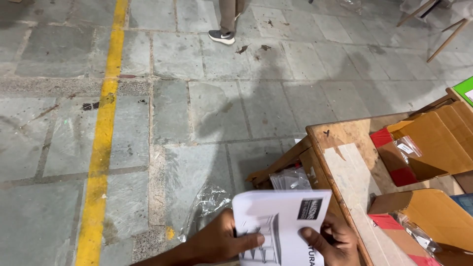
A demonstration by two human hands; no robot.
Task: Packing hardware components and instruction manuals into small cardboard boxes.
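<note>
Right at the bottom edge, both hands are clamped on one booklet (282,224). The left hand (217,241) grips its left side, thumb lying across the front cover, and the right hand (335,241) pinches the right side, one finger pressed on the page. The booklet is white, held up between the two hands and tilted a little, with a grey line drawing of a piece of furniture on the front and a small dark square badge near its upper right corner. Its lower part runs out of view.

Just behind the left hand, one crumpled clear plastic bag (207,202) lies on the floor. Behind the booklet's top edge, another clear bag (290,180) shows, tucked by a slanted wooden leg.

To the right of the right hand runs the wooden table (345,162), its near corner just above the booklet, its long edge running down past the right wrist. On it, two open cardboard boxes with red ends: one (433,216) close beside the right hand, one (433,143) further back. Each shows a small clear packet inside. A green patch (465,88) shows at the far right edge.

Left of the hands the stone floor (217,108) spreads wide, crossed by one yellow line (101,143). Far off, another person's shoe (221,36) and trouser leg stand at the top, and pale wooden legs (446,39) slant in the top right corner.
</note>
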